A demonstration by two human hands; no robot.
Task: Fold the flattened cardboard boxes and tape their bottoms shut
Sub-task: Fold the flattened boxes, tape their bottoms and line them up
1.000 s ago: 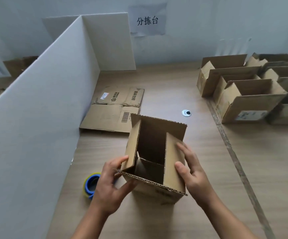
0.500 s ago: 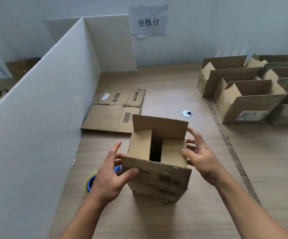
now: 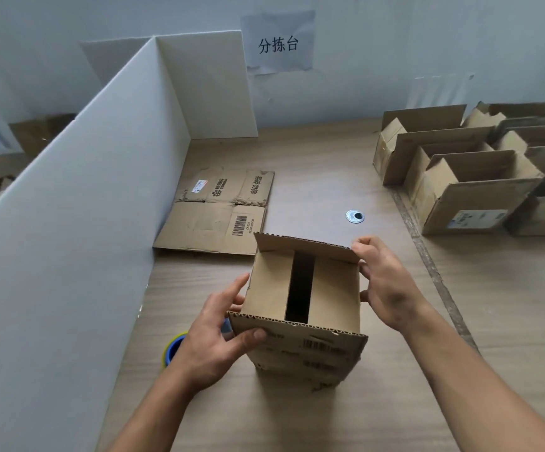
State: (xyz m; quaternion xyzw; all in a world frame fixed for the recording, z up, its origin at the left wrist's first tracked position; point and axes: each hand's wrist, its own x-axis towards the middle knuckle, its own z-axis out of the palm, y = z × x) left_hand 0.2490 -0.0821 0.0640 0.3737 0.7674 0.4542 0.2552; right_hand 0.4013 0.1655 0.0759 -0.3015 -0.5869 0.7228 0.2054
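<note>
The brown cardboard box [image 3: 303, 305] is standing near the front edge of the wooden table [image 3: 330, 177]. The left hand [image 3: 212, 340] is pinching its near flap and the right hand [image 3: 385, 288] is curling over the far one. Both probably need pressing flat, edges meeting, before taping.

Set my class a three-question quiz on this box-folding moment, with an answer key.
1. True or false: tape already seals the gap between the folded inner flaps of the box.
2. Which flap does the right hand touch? A near; B far; C an inner one.
3. Fill in: the tape roll lies beside the ___ hand.
Key: 1 false; 2 B; 3 left hand.
</note>
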